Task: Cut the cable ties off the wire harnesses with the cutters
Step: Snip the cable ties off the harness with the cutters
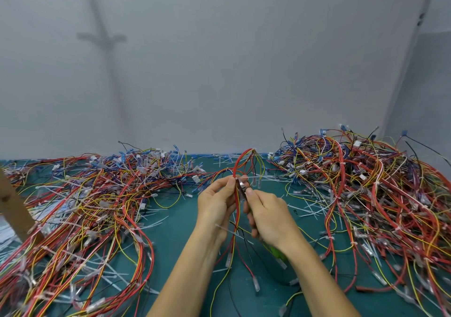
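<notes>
Mostly hidden cutters point(240, 185), right hand point(268, 215), harness point(234, 168)

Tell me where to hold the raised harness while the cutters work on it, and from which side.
Pinch the harness on its tight, near-vertical run beside the cutters, coming from the left as the left hand does; the right hand brings the cutters in from the right. Above, it loops and fans out; below, its ends splay loose.

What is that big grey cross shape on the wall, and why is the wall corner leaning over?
Head view: the cross is a soft, blurry shadow on the grey wall; the wide-angle lens tilts the wall corner near the right edge; the light is even, with no glare.
</notes>
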